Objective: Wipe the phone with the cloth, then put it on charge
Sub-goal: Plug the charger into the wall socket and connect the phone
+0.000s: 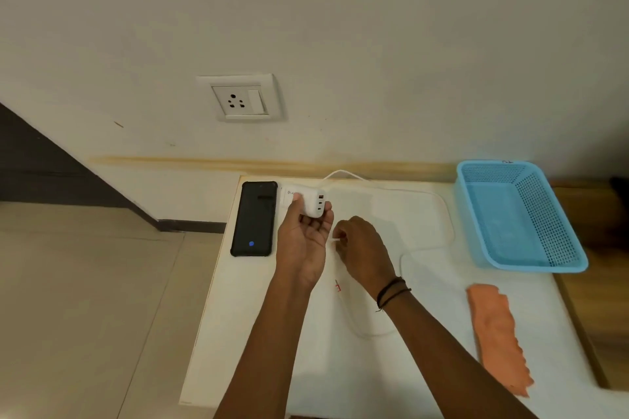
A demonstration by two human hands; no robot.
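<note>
Two hands work together: the left hand (308, 224) holds the white charger (311, 202), and the right hand (357, 241) pinches the cable (446, 214) end. Missing the small port could bend the plug. The phone (253, 218) lies at the table's (425, 367) back left corner, cloth (497, 333) near the right edge. Charger writing is too blurry; the phone shows a blue logo.

The phone (254, 218) lies flat near the far left corner of the white surface (425, 333), screen dark save for a small blue mark at its near end, in a black case. Just to its right is the white charger brick (311, 202) — lifted off the surface, ports facing right. Its thin white cable (442, 211) loops loosely across the surface. The cloth (497, 337) — salmon-orange, crumpled into a long strip — rests near the right edge, well apart from the phone.
</note>
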